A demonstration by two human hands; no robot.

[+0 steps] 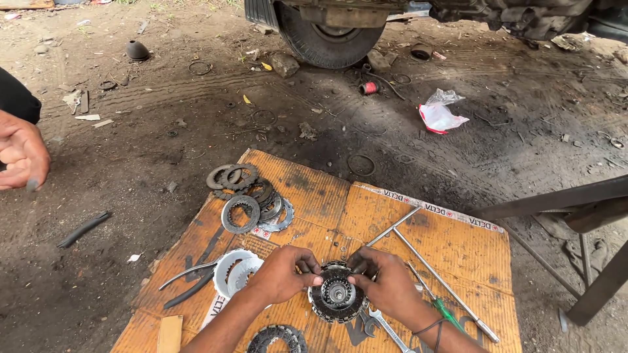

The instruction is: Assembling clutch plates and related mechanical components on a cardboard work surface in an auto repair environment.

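Note:
My left hand (282, 274) and my right hand (384, 281) grip a round, dark toothed clutch drum (336, 301) from both sides, fingertips on its top rim. It rests on a flattened orange cardboard sheet (458, 245) on the dirt. A metal rod (391, 230) pokes out from under my right fingers. A stack of ring-shaped friction plates (248, 196) lies at the cardboard's far left corner. Beside my left forearm sits a white ring-shaped part (234, 269), with one more toothed ring (277, 338) under the arm.
Pliers (190, 282), a long rod (445, 284), a green-handled screwdriver (446, 312) and a spanner (387, 329) lie on the cardboard. Another person's hand (22, 155) hangs at the left edge. A vehicle tyre (326, 36) stands behind; a metal frame (575, 216) at right.

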